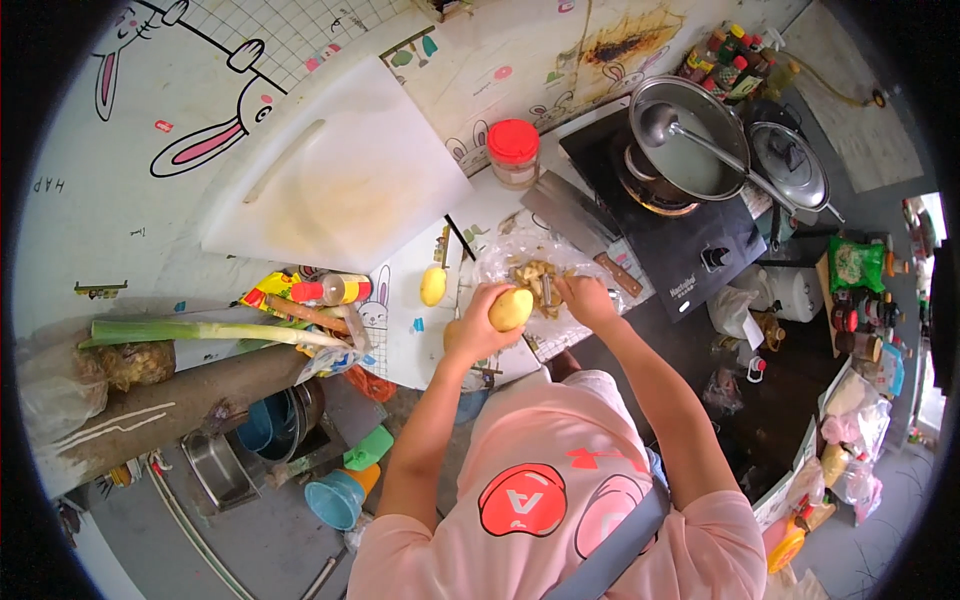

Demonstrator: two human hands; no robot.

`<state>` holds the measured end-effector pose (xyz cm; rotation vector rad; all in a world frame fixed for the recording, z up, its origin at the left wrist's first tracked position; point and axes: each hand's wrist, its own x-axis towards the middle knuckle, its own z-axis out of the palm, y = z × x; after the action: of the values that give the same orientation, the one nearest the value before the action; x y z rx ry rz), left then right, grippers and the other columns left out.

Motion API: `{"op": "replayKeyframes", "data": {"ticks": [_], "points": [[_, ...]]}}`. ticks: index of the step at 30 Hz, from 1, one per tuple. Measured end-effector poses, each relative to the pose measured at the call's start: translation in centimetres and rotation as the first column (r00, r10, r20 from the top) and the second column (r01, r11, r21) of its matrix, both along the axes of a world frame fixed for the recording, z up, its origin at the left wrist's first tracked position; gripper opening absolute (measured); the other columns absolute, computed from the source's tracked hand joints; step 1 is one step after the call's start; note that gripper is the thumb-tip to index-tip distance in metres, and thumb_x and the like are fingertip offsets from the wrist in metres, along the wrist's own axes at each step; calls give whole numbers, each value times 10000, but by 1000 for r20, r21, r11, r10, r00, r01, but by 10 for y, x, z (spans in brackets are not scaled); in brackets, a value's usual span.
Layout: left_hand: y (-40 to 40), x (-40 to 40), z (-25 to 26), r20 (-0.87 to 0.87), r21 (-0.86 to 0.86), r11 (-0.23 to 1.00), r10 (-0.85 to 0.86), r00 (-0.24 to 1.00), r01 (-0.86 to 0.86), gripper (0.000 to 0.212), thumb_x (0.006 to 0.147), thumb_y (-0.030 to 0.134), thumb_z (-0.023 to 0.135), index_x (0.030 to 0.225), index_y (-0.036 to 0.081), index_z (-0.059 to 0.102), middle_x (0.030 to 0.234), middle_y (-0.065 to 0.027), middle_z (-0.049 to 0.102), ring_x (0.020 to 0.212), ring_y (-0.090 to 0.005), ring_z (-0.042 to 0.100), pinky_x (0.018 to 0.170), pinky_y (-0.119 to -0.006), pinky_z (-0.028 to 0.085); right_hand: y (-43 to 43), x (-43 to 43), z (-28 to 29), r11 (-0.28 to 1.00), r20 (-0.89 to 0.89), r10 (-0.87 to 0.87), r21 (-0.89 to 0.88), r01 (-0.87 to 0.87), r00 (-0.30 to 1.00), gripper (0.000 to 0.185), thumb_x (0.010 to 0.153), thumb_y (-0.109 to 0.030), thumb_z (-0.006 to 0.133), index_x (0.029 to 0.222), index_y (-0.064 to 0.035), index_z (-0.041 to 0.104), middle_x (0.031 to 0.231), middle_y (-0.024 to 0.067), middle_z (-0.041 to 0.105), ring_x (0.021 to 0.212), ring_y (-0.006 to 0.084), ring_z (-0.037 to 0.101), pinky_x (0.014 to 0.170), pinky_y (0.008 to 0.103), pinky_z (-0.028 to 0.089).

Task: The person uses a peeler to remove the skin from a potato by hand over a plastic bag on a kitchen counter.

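My left hand [474,330] grips a peeled yellow potato [511,309] above the counter's front part. Close by on the right, my right hand [589,300] is closed on a metal peeler [547,289], largely covered by the fingers. Beneath the peeler, potato peelings [534,274] lie heaped on a clear plastic bag [495,259]. A second peeled potato [433,286] rests on the white counter [405,330], left of my left hand. Part of another yellowish round thing [451,336] shows behind my left wrist; I cannot tell what it is.
A cleaver [574,214] lies beyond the bag. On the gas stove [675,274] stands a steel pot [641,112] with a ladle [705,142]. A red-lidded jar [514,154], a white cutting board [337,180] and a leek [217,331] are also around.
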<state>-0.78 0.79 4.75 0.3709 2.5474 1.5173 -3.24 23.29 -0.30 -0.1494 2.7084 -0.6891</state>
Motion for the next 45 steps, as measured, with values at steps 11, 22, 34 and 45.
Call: {"op": "replayKeyframes", "data": {"ticks": [11, 22, 34, 45], "points": [[-1, 14, -42, 612, 490, 794, -17, 791, -361, 603, 721, 172, 736, 1225, 33, 436, 1125, -94, 524, 1010, -169, 523, 838, -283, 458, -9, 6, 51, 908, -2, -71, -415, 64, 997, 358, 909, -297, 482, 742, -3, 603, 715, 210, 593, 702, 400, 565, 655, 458, 442], [8, 6, 6, 473, 199, 947, 130, 871, -250, 566, 700, 156, 725, 1200, 40, 487, 1104, -84, 569, 1005, -192, 552, 854, -301, 462, -13, 1, 35, 943, -269, 79, -292, -160, 960, 361, 914, -297, 463, 692, -41, 590, 705, 141, 607, 718, 329, 574, 718, 426, 413], [8, 4, -32, 752, 565, 549, -34, 659, -616, 428, 873, 151, 549, 1265, 25, 432, 1186, -96, 529, 1079, -223, 533, 907, -348, 454, 0, 2, 35, 962, -31, -99, -258, 88, 995, 418, 931, -331, 436, 706, -8, 580, 738, 188, 602, 752, 382, 552, 753, 442, 403], [11, 9, -32, 765, 477, 721, -59, 641, -503, 558, 740, 110, 729, 1219, 39, 451, 1058, -74, 558, 931, -195, 577, 725, -330, 524, -8, 4, 45, 953, -77, 12, -302, -35, 997, 350, 917, -307, 458, 757, -34, 608, 739, 165, 617, 735, 356, 573, 731, 433, 414]]}}
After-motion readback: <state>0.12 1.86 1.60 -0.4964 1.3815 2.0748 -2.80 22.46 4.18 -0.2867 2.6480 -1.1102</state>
